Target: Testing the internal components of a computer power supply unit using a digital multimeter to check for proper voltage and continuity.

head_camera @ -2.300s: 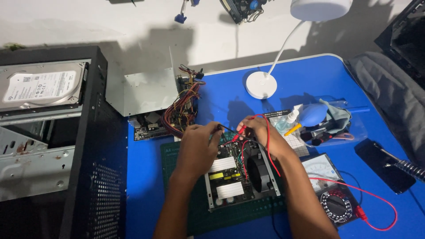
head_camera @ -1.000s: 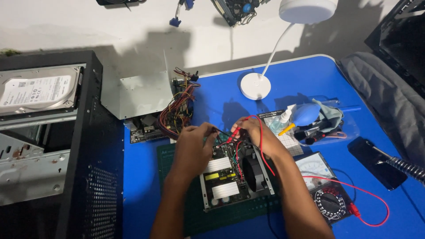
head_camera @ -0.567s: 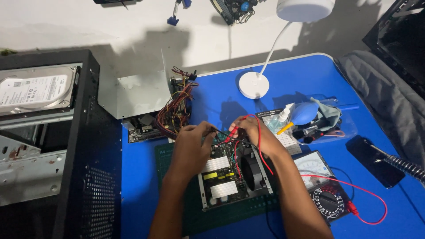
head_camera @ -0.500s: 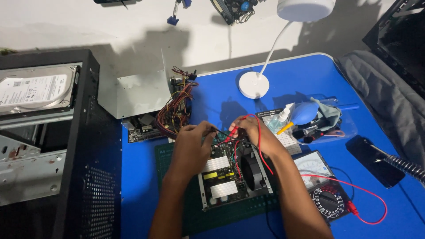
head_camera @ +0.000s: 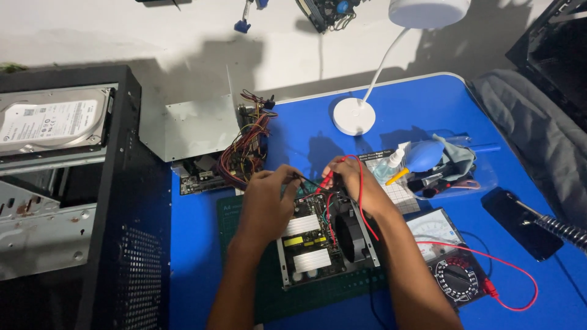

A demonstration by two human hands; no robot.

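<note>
An open power supply unit point(head_camera: 324, 241) with a black fan and white heat sinks lies on a dark green cutting mat point(head_camera: 244, 211). My left hand point(head_camera: 266, 198) pinches a thin black test probe over the unit's far edge. My right hand point(head_camera: 351, 180) grips a red test probe, tip down beside the black one. A red lead point(head_camera: 489, 260) runs from it to an analogue multimeter point(head_camera: 446, 256) at my right forearm. The probe tips are too small to see.
A black computer case point(head_camera: 122, 201) with a hard drive point(head_camera: 52, 119) on top stands at left. A metal cover and a wire bundle point(head_camera: 244, 150) lie behind the mat. A white desk lamp base point(head_camera: 353, 116), a blue air blower point(head_camera: 425, 156), a phone point(head_camera: 520, 223) and a grey chair are at right.
The view has shifted slightly, so everything sits a little lower and to the left. Both hands stay on the probes over the power supply unit.
</note>
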